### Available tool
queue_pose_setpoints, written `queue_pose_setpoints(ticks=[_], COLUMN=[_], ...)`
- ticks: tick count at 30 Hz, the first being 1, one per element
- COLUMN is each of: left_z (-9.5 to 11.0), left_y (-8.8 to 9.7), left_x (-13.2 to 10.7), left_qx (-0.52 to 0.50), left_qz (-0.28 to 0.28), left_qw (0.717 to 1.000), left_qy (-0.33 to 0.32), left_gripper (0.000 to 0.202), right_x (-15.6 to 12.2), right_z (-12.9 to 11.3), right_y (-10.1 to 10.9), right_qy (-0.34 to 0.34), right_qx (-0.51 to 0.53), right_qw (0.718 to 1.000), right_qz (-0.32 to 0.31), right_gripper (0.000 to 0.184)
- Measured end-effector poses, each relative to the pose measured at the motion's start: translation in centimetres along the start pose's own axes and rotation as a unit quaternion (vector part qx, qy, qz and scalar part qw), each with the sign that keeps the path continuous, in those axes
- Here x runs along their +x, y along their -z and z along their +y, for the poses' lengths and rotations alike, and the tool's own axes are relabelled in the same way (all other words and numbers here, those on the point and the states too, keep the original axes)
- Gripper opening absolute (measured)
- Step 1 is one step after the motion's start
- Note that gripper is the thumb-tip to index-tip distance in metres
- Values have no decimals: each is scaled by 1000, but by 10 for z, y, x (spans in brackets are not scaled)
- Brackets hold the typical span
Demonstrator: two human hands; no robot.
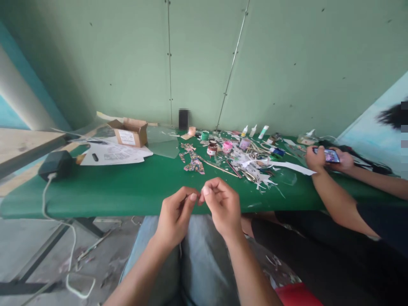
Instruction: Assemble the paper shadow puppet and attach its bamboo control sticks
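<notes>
My left hand [174, 216] and my right hand [222, 205] are raised together over my lap, just in front of the green table's [134, 187] near edge. Their fingertips meet in a pinch around something tiny between them, too small to name. Beyond them on the table lies a patterned cut-out shape [193, 160] with a thin wooden stick [219, 168] beside it.
Paint jars [212, 148], glue bottles [253, 131] and paper scraps [255, 163] crowd the table's middle right. A cardboard box [130, 131] and printed sheets [114, 154] sit on the left, a black adapter [55, 165] with a white cable at the corner. A co-worker at my right holds a phone [330, 155].
</notes>
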State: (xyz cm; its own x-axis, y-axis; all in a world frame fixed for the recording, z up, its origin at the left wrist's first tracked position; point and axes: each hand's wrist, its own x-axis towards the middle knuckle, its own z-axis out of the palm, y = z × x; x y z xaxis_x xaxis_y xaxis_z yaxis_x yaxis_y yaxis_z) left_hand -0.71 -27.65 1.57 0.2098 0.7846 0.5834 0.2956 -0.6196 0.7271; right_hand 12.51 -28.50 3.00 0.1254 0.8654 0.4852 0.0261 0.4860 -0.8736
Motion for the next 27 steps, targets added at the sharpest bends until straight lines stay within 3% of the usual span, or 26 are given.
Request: queue_pose_setpoints(ticks=[3,8,19,27], left_z=[28,50,59,66], left_y=[12,29,40,37], left_x=[-24,-46,-58,-64], left_qx=[-41,-46,-69,-78], left_qz=[-8,-24,-36,-24], left_qw=[999,998,997,996], left_qy=[2,-19,-21,-30], left_gripper=[30,28,22,25], right_x=[-26,-49,-55,-65], right_z=[-31,-52,-72,-71], right_y=[-4,-10,-8,-8], right_qy=[22,50,94,67], right_qx=[-47,-74,-141,-94], right_qw=[999,995,981,989], right_qz=[-10,-52,-97,-91], right_gripper=[18,17,16,16])
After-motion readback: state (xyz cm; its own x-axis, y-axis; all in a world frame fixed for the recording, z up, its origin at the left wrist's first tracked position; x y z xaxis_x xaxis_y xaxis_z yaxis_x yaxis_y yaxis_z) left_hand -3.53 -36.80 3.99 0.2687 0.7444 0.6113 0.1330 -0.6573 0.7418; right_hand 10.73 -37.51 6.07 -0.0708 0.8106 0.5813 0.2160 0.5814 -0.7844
